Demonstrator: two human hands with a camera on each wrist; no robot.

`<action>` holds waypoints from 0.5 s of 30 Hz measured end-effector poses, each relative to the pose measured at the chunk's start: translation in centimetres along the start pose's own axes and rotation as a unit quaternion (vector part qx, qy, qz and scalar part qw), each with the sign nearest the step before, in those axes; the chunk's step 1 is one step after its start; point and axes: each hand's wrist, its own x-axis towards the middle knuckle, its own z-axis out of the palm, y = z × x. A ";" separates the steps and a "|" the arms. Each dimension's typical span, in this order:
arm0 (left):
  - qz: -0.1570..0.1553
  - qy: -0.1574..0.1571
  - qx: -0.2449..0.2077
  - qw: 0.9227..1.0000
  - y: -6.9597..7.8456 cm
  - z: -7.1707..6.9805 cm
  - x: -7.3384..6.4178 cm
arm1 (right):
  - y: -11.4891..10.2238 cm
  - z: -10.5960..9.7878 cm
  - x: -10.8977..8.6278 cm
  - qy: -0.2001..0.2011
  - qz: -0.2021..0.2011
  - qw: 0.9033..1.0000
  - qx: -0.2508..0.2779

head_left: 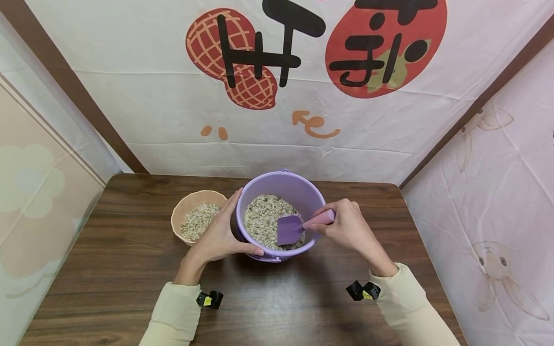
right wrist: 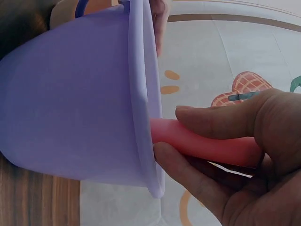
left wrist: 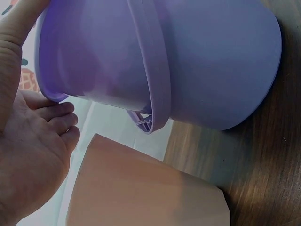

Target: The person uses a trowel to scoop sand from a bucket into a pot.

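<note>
A purple bucket (head_left: 283, 179) stands upright, with pale gritty grains (head_left: 265, 218) in its bottom. My left hand (head_left: 218, 236) grips the bucket's rim from the left, thumb at the near side and fingers along the left edge. In the left wrist view the bucket's handle (left wrist: 157, 70) hangs down against its wall. My right hand (head_left: 348, 225) holds the pink handle (head_left: 320, 220) of a small shovel between thumb and fingers. The shovel's purple blade (head_left: 289, 229) rests at the grains inside the bucket; the right wrist view hides it behind the bucket wall.
Left of the bucket, partly behind my left hand, stands a peach bowl (head_left: 177, 218) with similar grains (head_left: 199, 220). Both containers are on a dark wooden table (head_left: 130, 288). A printed white cloth (head_left: 169, 120) hangs behind the table, with more cloth at both sides.
</note>
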 end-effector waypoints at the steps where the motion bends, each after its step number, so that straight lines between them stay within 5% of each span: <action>1: 0.000 0.000 0.001 1.000 0.0 0.0 0.0 | 0.0 0.0 0.0 0.002 -0.001 1.000 0.004; 15: 0.003 0.001 0.000 1.000 0.1 0.0 0.1 | 0.3 0.7 0.2 0.004 0.009 0.998 0.065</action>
